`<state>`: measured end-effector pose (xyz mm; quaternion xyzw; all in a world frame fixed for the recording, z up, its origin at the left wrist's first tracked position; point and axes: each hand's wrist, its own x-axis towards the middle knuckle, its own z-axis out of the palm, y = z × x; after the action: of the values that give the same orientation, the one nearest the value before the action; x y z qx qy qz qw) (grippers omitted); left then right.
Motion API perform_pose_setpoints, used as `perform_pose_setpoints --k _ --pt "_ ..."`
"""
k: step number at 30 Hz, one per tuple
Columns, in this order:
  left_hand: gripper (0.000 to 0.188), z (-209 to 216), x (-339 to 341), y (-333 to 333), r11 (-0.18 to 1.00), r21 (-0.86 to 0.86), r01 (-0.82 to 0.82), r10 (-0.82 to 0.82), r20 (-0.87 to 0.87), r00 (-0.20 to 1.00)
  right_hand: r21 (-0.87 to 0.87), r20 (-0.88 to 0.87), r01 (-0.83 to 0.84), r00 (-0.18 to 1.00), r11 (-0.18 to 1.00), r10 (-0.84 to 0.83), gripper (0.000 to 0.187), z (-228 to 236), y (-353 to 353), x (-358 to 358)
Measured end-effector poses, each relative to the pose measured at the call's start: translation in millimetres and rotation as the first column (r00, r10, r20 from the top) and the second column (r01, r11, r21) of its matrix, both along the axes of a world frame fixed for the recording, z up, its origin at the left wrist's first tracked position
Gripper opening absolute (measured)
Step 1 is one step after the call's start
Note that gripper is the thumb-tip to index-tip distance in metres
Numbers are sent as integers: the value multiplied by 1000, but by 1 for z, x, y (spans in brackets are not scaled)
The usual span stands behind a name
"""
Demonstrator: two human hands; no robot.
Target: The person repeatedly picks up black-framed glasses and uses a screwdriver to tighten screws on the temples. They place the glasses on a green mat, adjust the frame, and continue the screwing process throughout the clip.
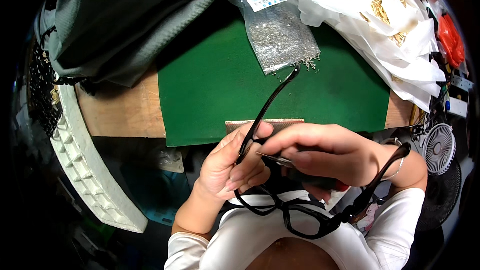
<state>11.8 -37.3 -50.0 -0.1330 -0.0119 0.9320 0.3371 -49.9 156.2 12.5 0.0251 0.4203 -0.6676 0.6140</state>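
Observation:
My left hand (224,167) is closed on a black eyeglass frame (271,98), pinching it near the hinge of one temple. That temple points away over the green mat, while the rims and the other temple hang close to my chest. My right hand (332,151) grips slim, pointed metal tweezers (278,159), their tip near my left fingers and the hinge. Under my right palm shows part of a dark object with a red end (341,186); its kind is hidden. Whether a screw sits at the tweezers' tip is too small to tell.
On the green mat (200,100) lies an open clear bag (280,35) of tiny metal screws, some spilled at its mouth. White wrapping (340,10) with gold-coloured parts (377,5) is at far right. A dark grey cloth (165,35) covers the far left. A small fan (439,148) stands right.

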Motion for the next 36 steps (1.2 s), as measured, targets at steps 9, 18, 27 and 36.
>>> perform_pose_setpoints --k 9,18,27,36 --pt "38 2 3 2 987 -148 61 -62 -4 998 30 86 -42 996 999 39 27 -3 -4 -3" --pt "38 -6 3 4 991 -115 64 -71 -54 996 80 218 58 973 995 -74 32 -5 -6 4" --pt "37 -3 -1 10 983 -149 103 -89 96 991 110 43 66 997 992 -71 34 -12 1 8" --pt "31 18 -14 1 967 -247 61 -93 -119 989 450 -893 391 205 803 401 26 -36 22 2"
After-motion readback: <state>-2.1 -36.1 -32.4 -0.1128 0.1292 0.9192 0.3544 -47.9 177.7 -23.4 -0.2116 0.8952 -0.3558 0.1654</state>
